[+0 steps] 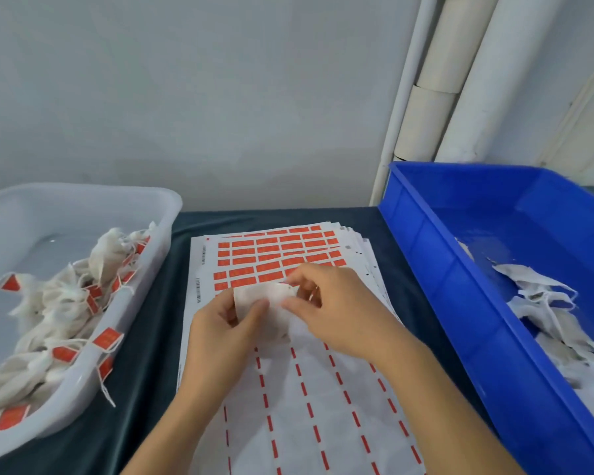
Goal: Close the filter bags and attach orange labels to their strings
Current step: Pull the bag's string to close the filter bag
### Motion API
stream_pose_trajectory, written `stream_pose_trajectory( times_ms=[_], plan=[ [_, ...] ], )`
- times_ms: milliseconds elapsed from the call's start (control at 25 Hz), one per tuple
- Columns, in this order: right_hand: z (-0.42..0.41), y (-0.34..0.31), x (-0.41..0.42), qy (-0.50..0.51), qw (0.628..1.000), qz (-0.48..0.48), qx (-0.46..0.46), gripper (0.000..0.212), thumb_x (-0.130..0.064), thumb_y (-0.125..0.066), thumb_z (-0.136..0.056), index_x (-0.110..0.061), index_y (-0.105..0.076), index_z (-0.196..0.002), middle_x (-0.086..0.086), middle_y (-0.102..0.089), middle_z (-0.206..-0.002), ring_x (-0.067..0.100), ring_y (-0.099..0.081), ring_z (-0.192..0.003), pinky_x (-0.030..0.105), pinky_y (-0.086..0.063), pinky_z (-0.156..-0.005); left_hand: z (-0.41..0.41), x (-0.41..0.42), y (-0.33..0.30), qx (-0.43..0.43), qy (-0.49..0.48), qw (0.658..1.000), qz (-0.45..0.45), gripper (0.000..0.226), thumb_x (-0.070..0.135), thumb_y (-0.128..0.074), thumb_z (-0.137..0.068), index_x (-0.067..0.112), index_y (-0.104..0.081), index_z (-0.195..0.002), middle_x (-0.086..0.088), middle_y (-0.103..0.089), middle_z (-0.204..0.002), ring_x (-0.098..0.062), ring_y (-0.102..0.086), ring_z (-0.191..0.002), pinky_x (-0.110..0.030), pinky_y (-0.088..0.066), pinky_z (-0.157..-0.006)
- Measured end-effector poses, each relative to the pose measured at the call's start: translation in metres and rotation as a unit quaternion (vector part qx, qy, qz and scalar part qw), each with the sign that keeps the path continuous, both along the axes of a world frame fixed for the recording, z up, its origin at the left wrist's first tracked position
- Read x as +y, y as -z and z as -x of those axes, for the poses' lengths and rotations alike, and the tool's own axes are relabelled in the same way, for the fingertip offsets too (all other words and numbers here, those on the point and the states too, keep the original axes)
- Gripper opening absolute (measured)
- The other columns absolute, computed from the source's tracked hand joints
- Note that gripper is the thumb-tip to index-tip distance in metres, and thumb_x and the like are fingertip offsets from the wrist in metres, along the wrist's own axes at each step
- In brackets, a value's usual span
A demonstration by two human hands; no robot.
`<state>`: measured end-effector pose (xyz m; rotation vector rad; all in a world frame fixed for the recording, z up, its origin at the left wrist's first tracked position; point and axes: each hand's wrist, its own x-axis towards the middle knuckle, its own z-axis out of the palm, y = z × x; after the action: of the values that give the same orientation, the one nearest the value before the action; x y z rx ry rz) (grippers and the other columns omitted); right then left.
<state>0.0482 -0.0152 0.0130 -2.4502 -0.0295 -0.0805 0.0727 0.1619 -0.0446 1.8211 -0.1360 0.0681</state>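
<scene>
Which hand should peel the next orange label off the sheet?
Right, probably. The right hand sits nearest the orange labels on the sheet, its fingertips almost over them. The left hand pinches the filter bag from the near side.

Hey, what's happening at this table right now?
A person holds one white filter bag over a stack of label sheets, left hand and right hand both pinching it. Bags with orange labels already attached lie in the white tub; unlabelled bags wait in the blue bin.
</scene>
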Motion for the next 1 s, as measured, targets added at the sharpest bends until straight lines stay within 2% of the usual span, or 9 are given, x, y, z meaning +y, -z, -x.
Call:
stream_pose_trajectory(
  times_ms=[120, 280, 360, 440, 560, 680, 760, 880, 1000],
  plan=[
    [-0.003, 0.025, -0.004, 0.025, 0.996, -0.042, -0.068, 0.009, -0.041, -0.064, -0.100, -0.036, -0.069, -0.096, -0.027, -0.067, -0.087, -0.007, -0.064, -0.090, 0.007, -0.045, -0.076, 0.000, 0.002, 0.005, 0.011, 0.032, 0.999, 0.028, 0.009, 0.033, -0.073, -0.096, 0.035, -0.072, -0.104, 0.026, -0.075, -0.105, 0.000, -0.072, -0.100, -0.016, -0.058, -0.068],
    [-0.006, 0.047, 0.004, 0.061, 0.986, -0.100, -0.121, 0.009, -0.052, -0.063, -0.094, -0.044, -0.067, -0.097, -0.038, -0.063, -0.094, -0.015, -0.059, -0.102, -0.002, -0.045, -0.076, 0.001, 0.001, 0.007, 0.036, 0.099, 0.991, 0.086, 0.022, 0.040, -0.072, -0.087, 0.021, -0.061, -0.088, 0.004, -0.075, -0.102, -0.018, -0.073, -0.098, -0.024, -0.061, -0.071],
    [-0.005, 0.057, 0.010, 0.095, 0.975, -0.137, -0.149, 0.012, -0.053, -0.064, -0.091, -0.043, -0.068, -0.097, -0.035, -0.064, -0.098, -0.012, -0.060, -0.103, 0.001, -0.049, -0.079, 0.003, 0.001, 0.006, 0.059, 0.124, 0.984, 0.115, 0.035, 0.048, -0.070, -0.082, 0.017, -0.060, -0.093, 0.003, -0.075, -0.108, -0.024, -0.073, -0.103, -0.033, -0.064, -0.075],
    [-0.003, 0.068, 0.015, 0.111, 0.964, -0.167, -0.176, 0.015, -0.050, -0.064, -0.091, -0.038, -0.070, -0.097, -0.029, -0.067, -0.101, -0.005, -0.064, -0.102, 0.009, -0.055, -0.082, 0.004, 0.002, 0.007, 0.076, 0.131, 0.981, 0.124, 0.034, 0.050, -0.070, -0.081, 0.021, -0.061, -0.095, 0.004, -0.075, -0.111, -0.024, -0.074, -0.104, -0.039, -0.066, -0.079],
    [-0.002, 0.074, 0.018, 0.111, 0.956, -0.195, -0.187, 0.006, -0.036, -0.067, -0.097, -0.030, -0.068, -0.098, -0.022, -0.066, -0.102, 0.003, -0.065, -0.099, 0.018, -0.059, -0.081, 0.004, 0.000, 0.006, 0.080, 0.132, 0.979, 0.133, 0.024, 0.050, -0.071, -0.081, 0.031, -0.060, -0.091, 0.004, -0.075, -0.105, -0.021, -0.075, -0.098, -0.031, -0.064, -0.073],
    [-0.002, 0.073, 0.019, 0.108, 0.954, -0.184, -0.210, 0.002, -0.030, -0.065, -0.099, -0.029, -0.065, -0.098, -0.022, -0.064, -0.101, 0.004, -0.065, -0.098, 0.016, -0.057, -0.077, 0.003, -0.004, 0.004, 0.083, 0.138, 0.980, 0.116, 0.043, 0.054, -0.074, -0.073, 0.027, -0.059, -0.104, 0.001, -0.077, -0.098, -0.025, -0.077, -0.090, -0.031, -0.063, -0.069],
    [0.000, 0.072, 0.020, 0.106, 0.955, -0.169, -0.220, 0.004, -0.030, -0.064, -0.099, -0.032, -0.062, -0.097, -0.025, -0.064, -0.098, 0.001, -0.063, -0.099, 0.011, -0.054, -0.077, 0.003, -0.006, 0.005, 0.086, 0.151, 0.981, 0.092, 0.039, 0.047, -0.073, -0.080, 0.027, -0.062, -0.112, -0.002, -0.079, -0.095, -0.026, -0.077, -0.087, -0.033, -0.064, -0.073],
    [0.001, 0.075, 0.018, 0.118, 0.956, -0.145, -0.229, 0.009, -0.026, -0.064, -0.100, -0.033, -0.061, -0.095, -0.026, -0.064, -0.093, 0.000, -0.064, -0.094, 0.008, -0.052, -0.077, 0.002, -0.005, 0.009, 0.064, 0.156, 0.985, 0.035, 0.018, 0.045, -0.071, -0.094, 0.031, -0.070, -0.105, 0.002, -0.078, -0.089, -0.018, -0.077, -0.083, -0.025, -0.061, -0.072],
    [-0.001, 0.077, 0.016, 0.144, 0.944, -0.098, -0.281, 0.006, -0.026, -0.061, -0.098, -0.024, -0.065, -0.095, -0.018, -0.066, -0.096, 0.004, -0.064, -0.091, 0.012, -0.053, -0.080, 0.002, -0.006, 0.012, 0.055, 0.128, 0.990, 0.001, 0.021, 0.046, -0.071, -0.095, 0.025, -0.069, -0.093, 0.006, -0.074, -0.078, -0.011, -0.074, -0.076, -0.014, -0.055, -0.064]
  ],
)
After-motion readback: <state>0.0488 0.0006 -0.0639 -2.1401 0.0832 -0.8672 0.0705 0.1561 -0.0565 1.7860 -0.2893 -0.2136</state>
